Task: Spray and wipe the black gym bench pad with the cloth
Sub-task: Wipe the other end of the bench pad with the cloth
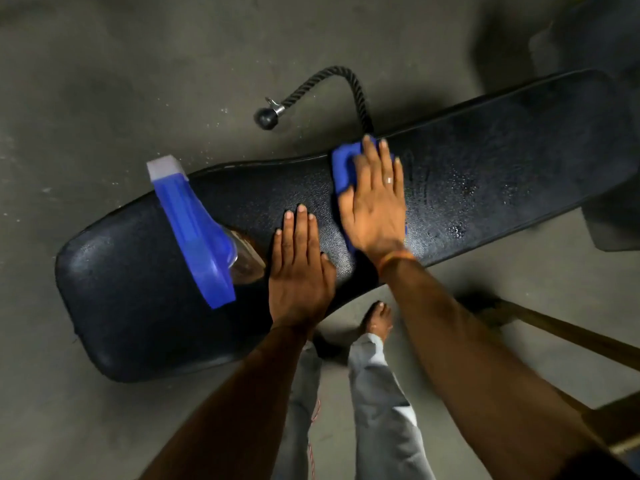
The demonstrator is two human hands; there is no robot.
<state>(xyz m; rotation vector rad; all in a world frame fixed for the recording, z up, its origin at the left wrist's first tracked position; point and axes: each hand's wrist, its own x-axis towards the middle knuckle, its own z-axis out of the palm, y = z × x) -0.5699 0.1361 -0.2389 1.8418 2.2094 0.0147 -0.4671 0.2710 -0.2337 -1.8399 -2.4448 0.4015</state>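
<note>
In the head view, the black bench pad [485,174] runs across the picture from its rounded end at the lower left to its far end at the upper right, above a grey floor [104,81]. The right hand [375,206] lies flat, fingers spread, pressing a folded blue cloth [344,168] against the pad near its far long edge, about midway along its length; it is not closed around the cloth but holds it down under the palm, with blue showing past the fingertips and at the thumb side. The left hand [299,268] rests open and flat on the pad just beside the right, holding nothing, apparently bracing near the near long edge. A blue spray bottle [197,230] stands on the pad toward its rounded end, beside the left hand, its pale nozzle reaching past the far edge. Droplets glisten on the pad to the right of the cloth, so that stretch looks sprayed and not yet wiped. A black rope handle [311,88] lies on the floor beyond the far edge, and a bare foot [379,318] shows below the near edge. The cloth looks soft, light and limp, likely damp, so it should bunch or slide unless pressed flat under the whole palm; the best hold seems to be over its middle. The pad looks firm and textured, slick where wet, so steady downward pressure should matter more than a pinch.
</note>
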